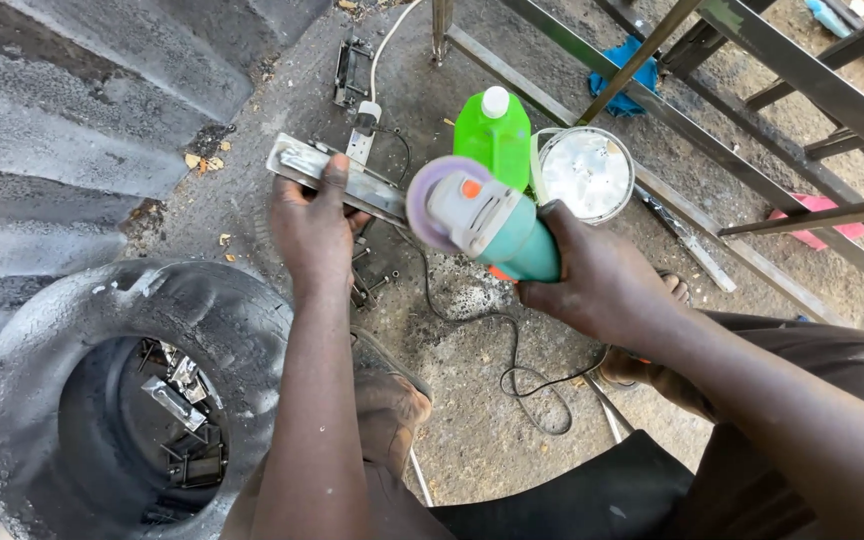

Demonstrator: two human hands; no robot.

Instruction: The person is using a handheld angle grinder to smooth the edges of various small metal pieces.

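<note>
Your left hand (310, 225) grips a flat metal bar (337, 180), fingers wrapped round it, thumb on top; your right hand (592, 285) closes on a teal angle grinder (492, 225), its disc beside the bar's end; green bottle (493, 135) and white tin (585, 172) just behind; tyre (102, 330) lower left.

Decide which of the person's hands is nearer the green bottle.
Right. The right hand grips the grinder just below the green bottle; the left hand holds the metal strip farther left.
</note>
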